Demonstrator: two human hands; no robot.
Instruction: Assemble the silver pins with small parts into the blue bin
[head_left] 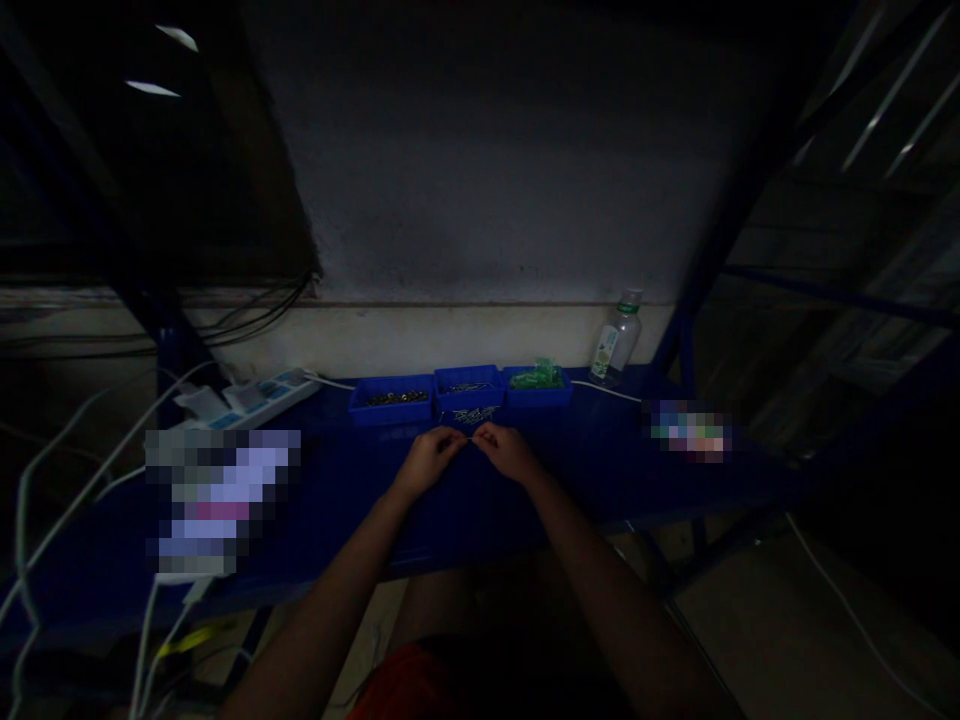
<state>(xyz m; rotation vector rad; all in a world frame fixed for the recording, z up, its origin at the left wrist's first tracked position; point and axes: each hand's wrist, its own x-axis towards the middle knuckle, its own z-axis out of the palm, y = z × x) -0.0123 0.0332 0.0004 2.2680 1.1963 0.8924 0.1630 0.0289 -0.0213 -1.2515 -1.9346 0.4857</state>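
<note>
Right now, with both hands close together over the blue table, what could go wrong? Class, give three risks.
The tiny piece between the left hand and right hand could slip and be hard to find in this dim light. The loose thin pieces just beyond might scatter if knocked. The white cable runs by the bottle, so a tug might topple it.

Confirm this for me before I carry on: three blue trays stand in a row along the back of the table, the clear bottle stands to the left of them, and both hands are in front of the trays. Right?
One thing is off: the bottle stands to the right of the three blue trays, as the head view shows. The trays do stand in a row along the back of the table, with the left hand and right hand in front.
</note>
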